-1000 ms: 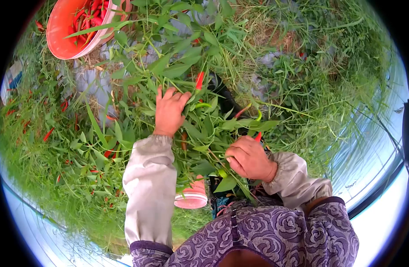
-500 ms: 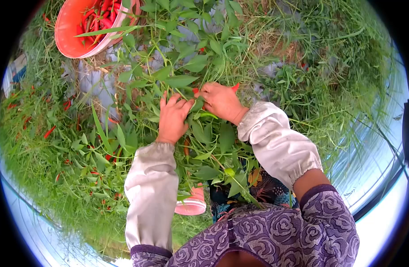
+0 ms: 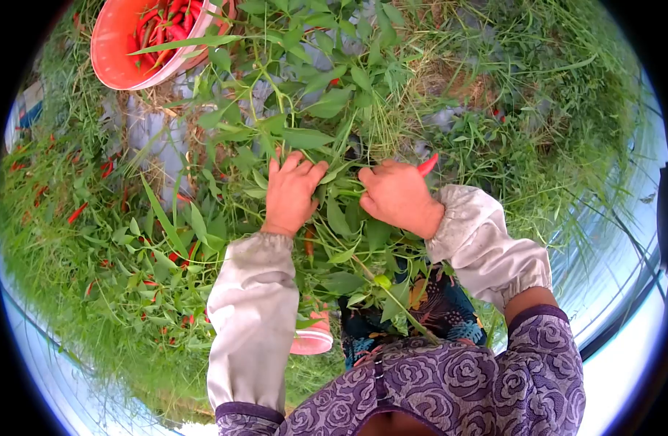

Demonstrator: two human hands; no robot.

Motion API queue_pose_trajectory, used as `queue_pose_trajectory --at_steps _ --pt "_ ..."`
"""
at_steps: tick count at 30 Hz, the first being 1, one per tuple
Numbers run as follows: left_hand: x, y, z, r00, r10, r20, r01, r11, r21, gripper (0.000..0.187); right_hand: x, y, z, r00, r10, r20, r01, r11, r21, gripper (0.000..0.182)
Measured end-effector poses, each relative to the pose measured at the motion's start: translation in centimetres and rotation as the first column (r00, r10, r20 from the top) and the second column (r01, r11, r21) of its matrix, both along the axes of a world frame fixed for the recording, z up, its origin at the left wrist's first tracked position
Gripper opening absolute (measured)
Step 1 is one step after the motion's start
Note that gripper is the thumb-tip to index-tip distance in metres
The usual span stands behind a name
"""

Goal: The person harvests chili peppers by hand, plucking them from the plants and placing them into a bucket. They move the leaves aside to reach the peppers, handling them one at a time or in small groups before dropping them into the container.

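A leafy green chili plant [image 3: 305,138] fills the middle of the view. My left hand [image 3: 292,193] rests in its foliage, fingers spread over stems and leaves. To its right, my right hand [image 3: 396,195] is closed, with the tip of a red chili [image 3: 428,164] sticking out past the knuckles. Both wrists wear pale sleeve covers over a purple flowered garment. More red chilies [image 3: 308,244] hang half hidden under the leaves below my left hand.
An orange bucket [image 3: 114,59] holding red chilies stands at the upper left. Grass and weeds with scattered red chilies [image 3: 77,213] cover the ground to the left. A pink cup-like object [image 3: 314,339] sits near my body. Grey ground sheeting [image 3: 146,138] shows between plants.
My right hand went up from low near my body to beside the left hand, then pulled slightly right and down, closed around a red chili. The left hand stayed in the leaves.
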State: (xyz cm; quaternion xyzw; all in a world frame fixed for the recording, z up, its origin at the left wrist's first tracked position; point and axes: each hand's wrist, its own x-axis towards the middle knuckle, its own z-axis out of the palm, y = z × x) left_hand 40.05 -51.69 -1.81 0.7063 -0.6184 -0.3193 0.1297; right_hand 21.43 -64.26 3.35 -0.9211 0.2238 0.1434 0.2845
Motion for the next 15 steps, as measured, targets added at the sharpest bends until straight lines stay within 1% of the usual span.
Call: queue_pose_trajectory --at_steps 1,2,3,4,5,6,7,9,11,12,13,14,15 --pt "0.0 -0.1 -0.1 1.0 -0.011 0.017 0.01 1.0 0.025 0.061 -0.7 0.4 1.1 1.0 0.003 -0.003 -0.003 1.0 -0.004 0.019" --pt "0.0 0.2 -0.3 1.0 -0.008 0.015 0.008 1.0 0.023 0.061 -1.4 0.6 2.2 0.997 -0.071 -0.021 0.073 0.988 0.14 0.016" --pt "0.2 0.6 -0.6 0.999 -0.023 0.047 0.022 1.0 0.012 0.063 -2.0 0.6 2.8 0.989 -0.141 -0.048 0.149 0.949 0.278 0.013" --pt "0.4 0.7 -0.6 0.996 -0.037 0.08 0.037 0.999 0.001 0.064 -2.6 -0.1 2.7 0.989 -0.14 -0.047 0.147 0.95 0.274 0.013" --pt "0.3 0.9 -0.5 0.996 -0.026 0.09 0.026 1.0 0.003 0.064 -3.0 -1.0 2.3 0.912 -0.389 -0.132 0.398 0.754 0.523 0.011" --pt "0.2 0.9 -0.5 0.995 -0.028 0.091 0.027 1.0 0.004 0.064 -3.1 -1.6 1.8 0.77 -0.573 -0.282 0.575 0.429 0.697 0.008" --pt "0.2 0.9 -0.3 0.994 -0.035 0.107 0.034 0.999 0.013 0.063 -2.4 -2.5 1.7 0.541 -0.691 -0.48 0.627 -0.05 0.778 0.01" --pt "0.2 0.5 0.0 0.991 -0.049 0.125 0.047 0.999 0.022 0.063 -0.1 -4.4 0.0 0.476 -0.711 -0.518 0.57 -0.2 0.797 0.013" --pt "-0.1 0.0 0.4 0.982 -0.072 0.174 0.068 0.997 0.03 0.062 4.0 -5.9 -2.8 0.464 -0.713 -0.526 0.604 -0.18 0.777 0.026" --pt "-0.3 -0.2 0.5 0.981 -0.078 0.177 0.074 0.997 0.03 0.062 5.7 -6.7 -5.1 0.467 -0.738 -0.487 0.635 -0.104 0.766 0.034" --pt "-0.5 -0.2 0.7 0.978 -0.065 0.196 0.053 0.996 0.065 0.063 7.1 -7.4 -7.9 0.471 -0.76 -0.448 0.662 -0.03 0.748 0.042" --pt "-0.6 -0.4 0.8 0.975 -0.054 0.216 0.033 0.994 0.1 0.063 8.3 -8.4 -10.9 0.471 -0.808 -0.354 0.732 0.134 0.668 0.042" --pt "-0.6 -0.6 1.2 0.973 -0.061 0.221 0.039 0.994 0.103 0.063 9.2 -9.4 -13.2 0.483 -0.837 -0.258 0.784 0.283 0.552 0.042"
